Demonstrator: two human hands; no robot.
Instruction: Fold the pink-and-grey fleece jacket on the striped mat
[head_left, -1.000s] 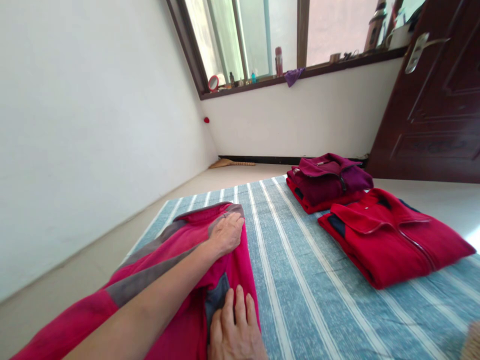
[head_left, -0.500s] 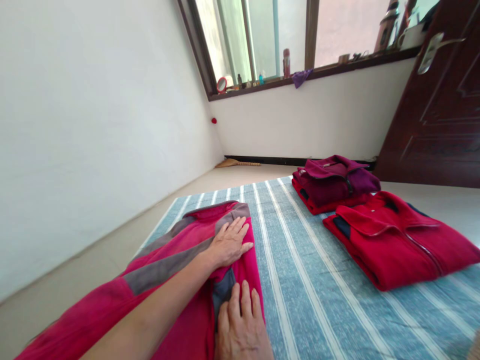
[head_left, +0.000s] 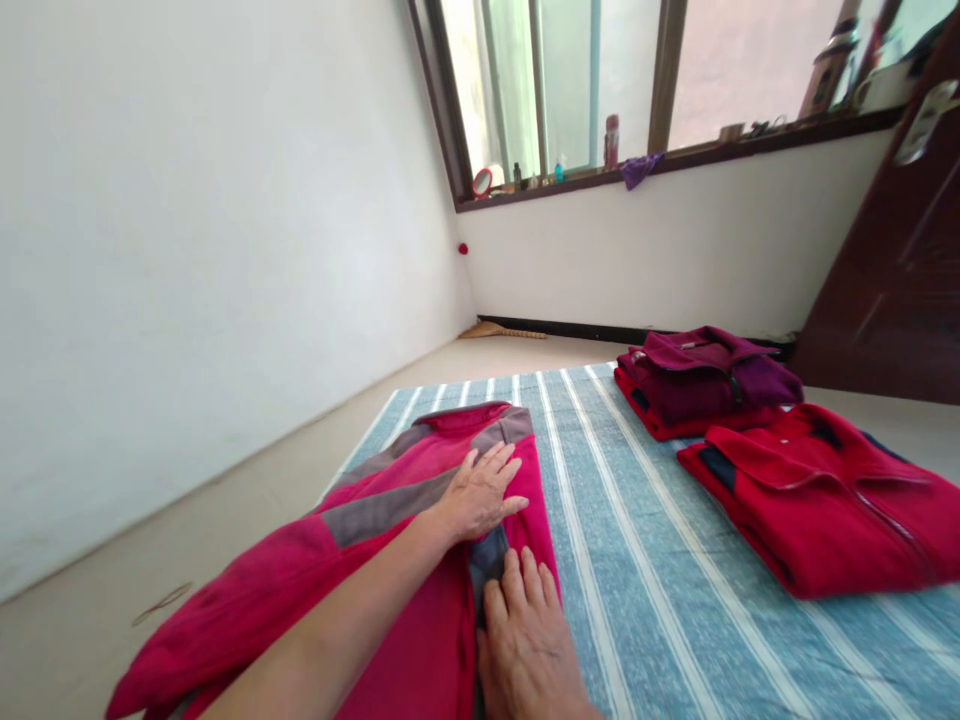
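Observation:
A pink jacket [head_left: 405,590] with grey panels lies partly folded on the striped cloth, collar toward the far side and one sleeve stretched to the lower left. My left hand [head_left: 484,490] rests palm down on its upper right part, fingers spread over the grey and pink fabric. Just nearer to me, my right hand [head_left: 532,630] presses flat on the folded right side beside a dark grey strip, fingers extended. Neither hand grasps anything. My left forearm hides part of the jacket's middle.
A folded red jacket [head_left: 832,520] lies to the right on the blue-and-white striped cloth [head_left: 630,560]. Behind it is a folded purple jacket [head_left: 705,380] on top of a red garment. A white wall [head_left: 225,250] stands left, and a dark door [head_left: 892,300] at right.
The view has turned a little left, so everything sits further right in the picture. Both hands stay flat on the jacket, with no clear shift over it.

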